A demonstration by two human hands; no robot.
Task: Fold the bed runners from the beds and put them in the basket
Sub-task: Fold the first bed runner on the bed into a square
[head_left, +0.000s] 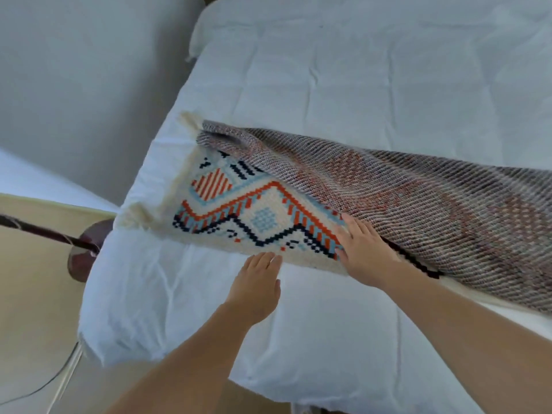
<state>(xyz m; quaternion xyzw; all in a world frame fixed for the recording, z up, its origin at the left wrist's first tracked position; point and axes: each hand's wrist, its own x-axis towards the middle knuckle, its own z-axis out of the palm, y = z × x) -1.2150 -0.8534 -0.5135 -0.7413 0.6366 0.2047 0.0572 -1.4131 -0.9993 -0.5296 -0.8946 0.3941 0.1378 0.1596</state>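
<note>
cream woven bed runner (pixel 263 216) with orange, light blue and navy geometric pattern lay across the white crumpled duvet (pixel 328 85) of the bed, from near the left edge out past the right side of view. its right part was folded over onto itself, grey-brown striped underside up, leaving the patterned left end and its cream fringe (pixel 143 210) uncovered. my right hand (pixel 366 255) lay flat on the patterned face, fingers straight and close together, right at the edge of the folded-over layer, pinching nothing. my left hand (pixel 258 285) was flat over the duvet, fingers straight, tips at the runner's near edge; could not tell if they touched it. left of the bed, a dark maroon round base (pixel 85 249) with a dark rod stood on the beige floor (pixel 30 294).
</note>
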